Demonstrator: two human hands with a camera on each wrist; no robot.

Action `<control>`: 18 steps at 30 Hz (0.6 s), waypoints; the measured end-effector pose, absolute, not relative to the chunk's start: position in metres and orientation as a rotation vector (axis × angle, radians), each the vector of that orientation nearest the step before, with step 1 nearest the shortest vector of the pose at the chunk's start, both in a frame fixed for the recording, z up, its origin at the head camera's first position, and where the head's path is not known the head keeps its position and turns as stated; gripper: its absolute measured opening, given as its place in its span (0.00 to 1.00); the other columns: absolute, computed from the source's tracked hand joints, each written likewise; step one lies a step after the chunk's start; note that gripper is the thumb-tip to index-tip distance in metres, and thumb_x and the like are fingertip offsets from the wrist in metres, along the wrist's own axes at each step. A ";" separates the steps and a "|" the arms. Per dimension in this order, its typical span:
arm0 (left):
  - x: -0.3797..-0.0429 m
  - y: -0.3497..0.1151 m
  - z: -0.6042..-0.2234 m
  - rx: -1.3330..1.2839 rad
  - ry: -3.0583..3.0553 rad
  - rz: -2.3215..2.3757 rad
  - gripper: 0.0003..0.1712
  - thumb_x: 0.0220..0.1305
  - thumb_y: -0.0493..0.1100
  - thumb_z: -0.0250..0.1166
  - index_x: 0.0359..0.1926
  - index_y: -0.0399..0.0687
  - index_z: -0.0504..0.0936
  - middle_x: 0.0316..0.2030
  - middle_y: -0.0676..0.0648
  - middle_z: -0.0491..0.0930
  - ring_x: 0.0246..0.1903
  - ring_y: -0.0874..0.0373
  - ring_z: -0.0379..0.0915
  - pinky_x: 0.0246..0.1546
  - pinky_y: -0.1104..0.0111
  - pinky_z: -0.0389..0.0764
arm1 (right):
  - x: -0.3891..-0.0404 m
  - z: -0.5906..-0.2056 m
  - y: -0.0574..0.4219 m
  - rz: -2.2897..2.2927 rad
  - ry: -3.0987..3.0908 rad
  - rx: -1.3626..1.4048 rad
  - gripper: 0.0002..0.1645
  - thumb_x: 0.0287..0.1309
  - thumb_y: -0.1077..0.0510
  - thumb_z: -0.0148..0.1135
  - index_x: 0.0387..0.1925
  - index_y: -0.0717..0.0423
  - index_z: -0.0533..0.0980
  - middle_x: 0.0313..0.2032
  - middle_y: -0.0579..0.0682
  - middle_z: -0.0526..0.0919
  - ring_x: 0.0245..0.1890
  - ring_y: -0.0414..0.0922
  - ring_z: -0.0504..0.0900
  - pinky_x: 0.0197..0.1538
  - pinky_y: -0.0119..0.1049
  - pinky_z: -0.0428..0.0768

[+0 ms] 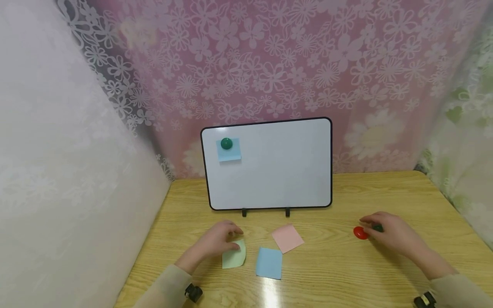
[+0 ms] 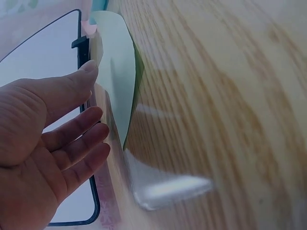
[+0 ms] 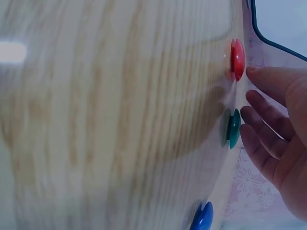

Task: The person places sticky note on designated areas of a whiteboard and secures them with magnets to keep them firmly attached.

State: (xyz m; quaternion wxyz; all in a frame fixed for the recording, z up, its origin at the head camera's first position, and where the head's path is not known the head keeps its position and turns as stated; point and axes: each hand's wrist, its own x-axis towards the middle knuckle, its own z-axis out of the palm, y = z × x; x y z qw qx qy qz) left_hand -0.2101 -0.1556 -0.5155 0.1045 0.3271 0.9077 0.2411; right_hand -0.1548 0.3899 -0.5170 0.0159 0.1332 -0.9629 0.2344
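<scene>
My left hand [image 1: 215, 240] hovers at a pale green sticky note [image 1: 233, 259] on the table, thumb and forefinger apart over its upper part. In the left wrist view the thumb tip overlaps the edge of the note [image 2: 117, 62], which curls up from the wood, and the other fingers are loosely bent. Over on the right, my right hand [image 1: 394, 233] is beside a red round magnet [image 1: 360, 232] and a green magnet [image 3: 234, 128]. Its thumb tip is close to the red one, its fingertips close to the green one, with nothing gripped.
A whiteboard [image 1: 269, 184] stands at the back on small black feet, a blue note [image 1: 230, 156] held on it by a green magnet [image 1: 226, 143]. On the table lie a pink note [image 1: 287, 238] and another blue note [image 1: 269, 263]. A blue magnet [image 3: 204, 218] shows near the right hand.
</scene>
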 end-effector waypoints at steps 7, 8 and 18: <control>-0.210 -0.151 -0.513 0.947 2.680 0.666 0.22 0.63 0.43 0.81 0.56 0.46 0.89 0.50 0.51 0.85 0.48 0.57 0.80 0.51 0.61 0.83 | -0.154 -0.515 0.393 0.729 -3.010 0.430 0.19 0.66 0.55 0.75 0.55 0.59 0.86 0.48 0.53 0.87 0.44 0.53 0.86 0.44 0.55 0.86; -0.209 -0.150 -0.512 0.944 2.679 0.661 0.22 0.62 0.44 0.82 0.56 0.46 0.89 0.50 0.51 0.85 0.48 0.57 0.80 0.51 0.62 0.83 | -0.154 -0.515 0.393 0.725 -3.011 0.433 0.19 0.66 0.55 0.76 0.55 0.59 0.86 0.48 0.53 0.87 0.44 0.53 0.86 0.44 0.55 0.86; -0.211 -0.148 -0.514 0.959 2.691 0.615 0.20 0.61 0.45 0.83 0.53 0.47 0.90 0.47 0.54 0.84 0.45 0.60 0.78 0.48 0.65 0.83 | -0.152 -0.512 0.389 0.659 -3.060 0.474 0.24 0.62 0.49 0.79 0.54 0.57 0.87 0.49 0.52 0.86 0.43 0.50 0.86 0.42 0.51 0.86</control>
